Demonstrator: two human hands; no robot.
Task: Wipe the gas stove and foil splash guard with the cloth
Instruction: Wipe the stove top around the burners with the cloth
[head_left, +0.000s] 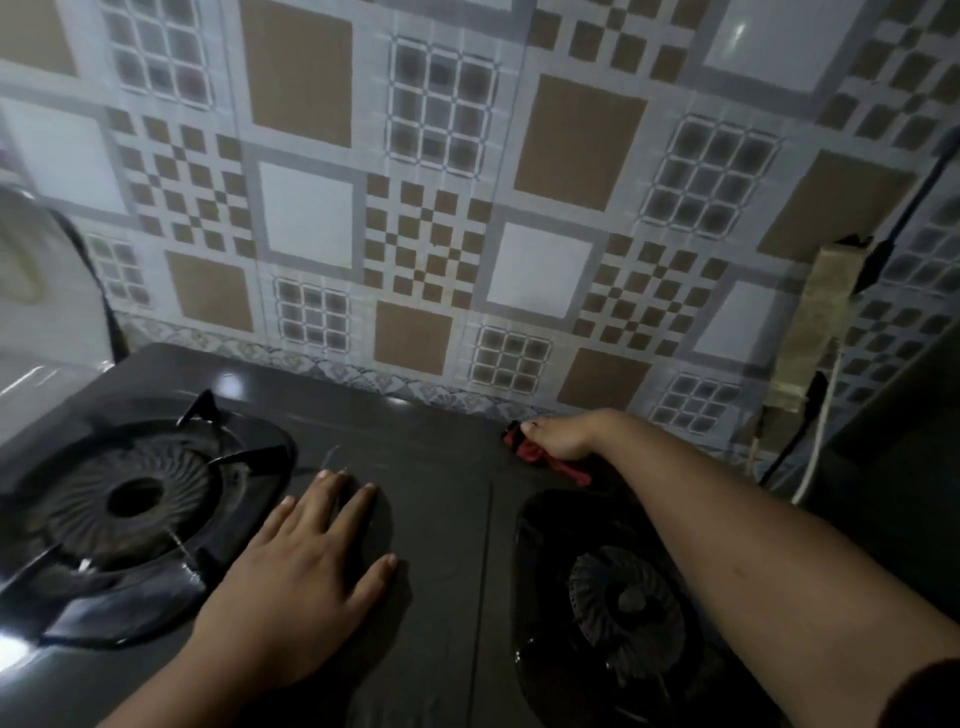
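The dark glass gas stove (441, 499) fills the lower view, with a left burner and its pan support (135, 499) and a right burner (626, 605). Behind it stands the foil splash guard (426, 218), patterned with brown and grey squares. My left hand (306, 577) lies flat on the stove top between the burners, fingers straight. My right hand (561, 436) reaches to the stove's back edge near the guard and holds a red cloth (540, 457) pressed against the glass; most of the cloth is hidden under the hand.
A white rounded appliance (47, 291) stands at the left beside the stove. At the right, a taped-up strip (815, 322), a black cable (914, 202) and a white cable (821, 431) run down the wall.
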